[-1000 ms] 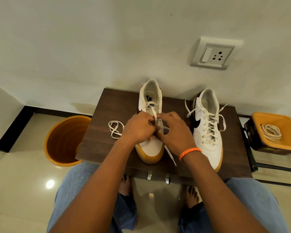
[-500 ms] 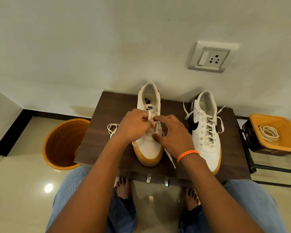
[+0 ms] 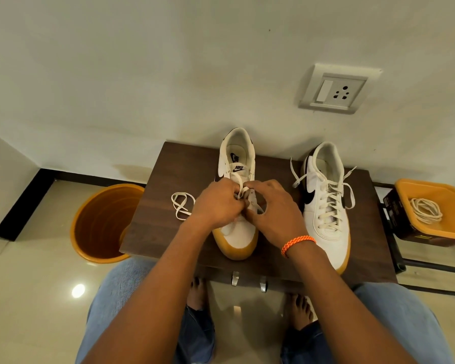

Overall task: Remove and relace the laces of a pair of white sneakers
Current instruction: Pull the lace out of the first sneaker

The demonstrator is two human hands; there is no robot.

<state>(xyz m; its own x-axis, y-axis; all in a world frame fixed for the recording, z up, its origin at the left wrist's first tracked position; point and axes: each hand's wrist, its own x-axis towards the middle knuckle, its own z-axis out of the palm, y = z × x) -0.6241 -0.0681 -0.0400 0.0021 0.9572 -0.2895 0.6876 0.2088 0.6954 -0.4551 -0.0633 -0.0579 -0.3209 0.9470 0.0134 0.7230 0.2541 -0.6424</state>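
Observation:
Two white sneakers with gum soles stand on a small dark wooden table (image 3: 155,232), toes toward me. Over the middle of the left sneaker (image 3: 237,158) both hands work. My left hand (image 3: 217,203) pinches the cream lace (image 3: 240,185) at the eyelets. My right hand (image 3: 272,208), with an orange band at the wrist, holds the same lace with thumb and fingers curled. The eyelets under my hands are hidden. The right sneaker (image 3: 323,203) is fully laced, its ends hanging loose. A loose coil of lace (image 3: 181,206) lies on the table left of my hands.
An orange bucket (image 3: 100,224) stands on the floor left of the table. At the right, an orange tray (image 3: 436,206) on a dark box holds another coiled lace. A wall socket (image 3: 336,89) sits above. My knees and bare feet are below the table edge.
Both hands have shifted up the left sneaker toward its tongue and closed tighter together on the lace. The lace end that hung by the toe is hidden now.

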